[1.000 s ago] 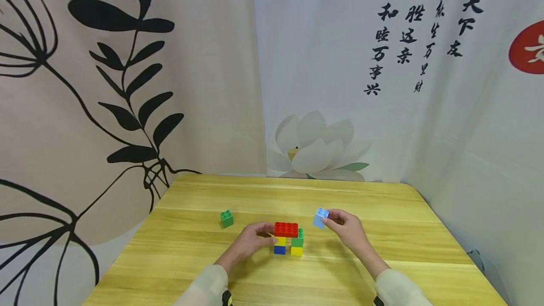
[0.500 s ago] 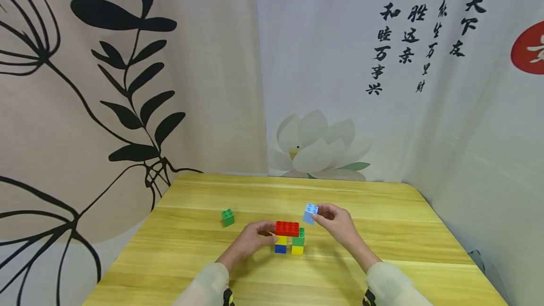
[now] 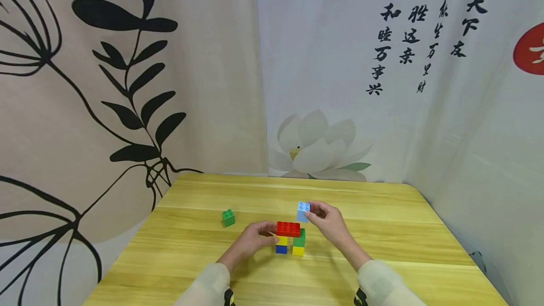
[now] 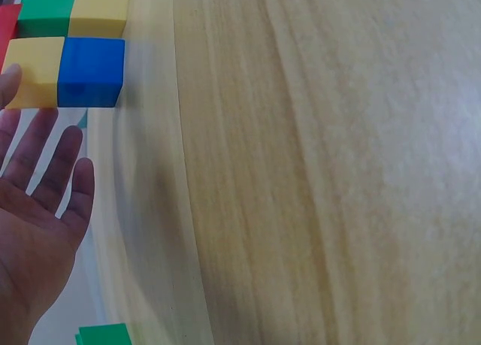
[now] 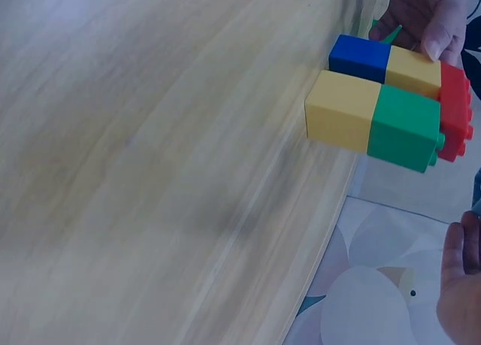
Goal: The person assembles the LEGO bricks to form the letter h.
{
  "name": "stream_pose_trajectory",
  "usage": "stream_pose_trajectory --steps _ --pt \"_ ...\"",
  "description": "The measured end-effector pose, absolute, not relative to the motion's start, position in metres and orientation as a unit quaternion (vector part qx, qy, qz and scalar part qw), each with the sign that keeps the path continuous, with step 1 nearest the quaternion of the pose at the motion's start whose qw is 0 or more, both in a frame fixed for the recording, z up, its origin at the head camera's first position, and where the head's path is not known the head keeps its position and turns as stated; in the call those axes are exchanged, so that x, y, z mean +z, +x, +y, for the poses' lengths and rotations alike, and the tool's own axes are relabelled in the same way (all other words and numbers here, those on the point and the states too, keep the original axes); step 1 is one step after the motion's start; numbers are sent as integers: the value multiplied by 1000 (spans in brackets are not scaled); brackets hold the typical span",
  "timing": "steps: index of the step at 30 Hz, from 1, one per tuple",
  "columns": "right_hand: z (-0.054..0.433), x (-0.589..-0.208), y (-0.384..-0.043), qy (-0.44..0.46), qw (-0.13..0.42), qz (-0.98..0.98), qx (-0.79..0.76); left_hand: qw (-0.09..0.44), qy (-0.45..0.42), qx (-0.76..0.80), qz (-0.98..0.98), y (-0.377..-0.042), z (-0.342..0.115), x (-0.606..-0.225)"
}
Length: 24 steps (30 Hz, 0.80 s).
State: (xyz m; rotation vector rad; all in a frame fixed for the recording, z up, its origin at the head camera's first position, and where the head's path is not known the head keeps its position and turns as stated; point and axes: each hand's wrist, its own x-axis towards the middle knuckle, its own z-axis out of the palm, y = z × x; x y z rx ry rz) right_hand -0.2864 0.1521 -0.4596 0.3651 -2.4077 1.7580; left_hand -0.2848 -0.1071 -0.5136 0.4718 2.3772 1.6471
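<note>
A small built structure stands on the table: a red brick (image 3: 288, 229) lies across two stacks. Its left stack is a yellow brick (image 4: 34, 73) over a blue brick (image 4: 92, 73); on the right a green brick (image 5: 404, 127) sits over another yellow brick (image 5: 342, 110). My left hand (image 3: 255, 239) holds the left stack, thumb on the yellow brick's near side and fingers behind it. Between thumb and fingers, my right hand (image 3: 331, 221) pinches a light blue brick (image 3: 303, 211) in the air, behind and above the structure's right end. The right wrist view barely catches that brick.
A loose green brick (image 3: 228, 218) lies on the wooden table (image 3: 191, 249), left of and behind the structure. Printed curtains (image 3: 221, 84) hang behind the table's far edge and along its right side.
The right hand has carried the light blue brick leftward and slightly up, from right of the structure to just behind its right end. The left hand stays at the structure.
</note>
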Motion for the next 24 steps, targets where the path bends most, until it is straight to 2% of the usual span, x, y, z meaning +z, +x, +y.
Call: stream_pose_trajectory --steps 24 --pt "124 -462 -286 162 38 -805 569 111 146 550 815 -286 -108 -514"
